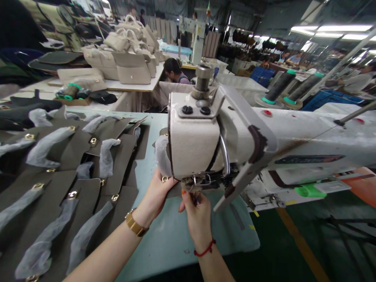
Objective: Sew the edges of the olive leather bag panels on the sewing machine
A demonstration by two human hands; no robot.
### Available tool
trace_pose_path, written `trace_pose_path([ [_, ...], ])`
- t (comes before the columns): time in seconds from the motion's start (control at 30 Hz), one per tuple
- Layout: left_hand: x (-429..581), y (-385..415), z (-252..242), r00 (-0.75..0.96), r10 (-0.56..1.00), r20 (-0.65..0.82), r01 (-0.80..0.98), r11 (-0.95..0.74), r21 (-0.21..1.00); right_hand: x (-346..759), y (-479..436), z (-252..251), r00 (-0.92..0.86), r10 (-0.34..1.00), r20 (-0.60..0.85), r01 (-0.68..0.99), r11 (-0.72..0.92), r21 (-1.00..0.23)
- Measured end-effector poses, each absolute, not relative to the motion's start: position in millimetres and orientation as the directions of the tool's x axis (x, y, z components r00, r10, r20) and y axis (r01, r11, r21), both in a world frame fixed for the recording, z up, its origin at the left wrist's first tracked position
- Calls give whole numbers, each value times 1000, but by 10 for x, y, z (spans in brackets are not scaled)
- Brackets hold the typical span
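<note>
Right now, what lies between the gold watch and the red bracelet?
In the head view, pale blue-green tabletop lies between the watch and the bracelet.

Plain taupe covers the piece (174,192) at the white sewing machine (194,137) and the panels (125,164) nearby, set off by gold clasps (93,141) and milky-white wrapping (44,149). The desk (164,243) is pale blue-green, the wristband (135,224) gold, the bracelet (205,249) red. Bags (132,69) show beige, thread (281,85) charcoal on spools with turquoise-green ends (291,72); an ochre stripe (299,243) crosses the dark green floor (276,239).
</note>
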State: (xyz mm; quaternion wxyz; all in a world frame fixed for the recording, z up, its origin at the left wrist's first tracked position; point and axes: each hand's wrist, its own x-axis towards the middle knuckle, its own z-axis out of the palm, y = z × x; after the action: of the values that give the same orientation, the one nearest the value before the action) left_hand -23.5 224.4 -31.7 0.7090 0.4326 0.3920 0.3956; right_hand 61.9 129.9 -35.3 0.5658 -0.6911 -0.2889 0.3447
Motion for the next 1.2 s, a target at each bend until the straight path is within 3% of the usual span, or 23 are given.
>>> trace_pose_path([
  [0.23,-485,2332,-264,690,645,-328,7,447,895,576,1297,-272,622,767,-155,23,-216,-976],
  [0.4,-524,2422,-253,767,522,-373,106,471,876,603,1277,-247,581,803,-134,65,-210,-976],
  [1.2,-471,2514,-284,761,565,-320,42,449,892,617,1290,-255,586,794,-160,9,-204,-979],
])
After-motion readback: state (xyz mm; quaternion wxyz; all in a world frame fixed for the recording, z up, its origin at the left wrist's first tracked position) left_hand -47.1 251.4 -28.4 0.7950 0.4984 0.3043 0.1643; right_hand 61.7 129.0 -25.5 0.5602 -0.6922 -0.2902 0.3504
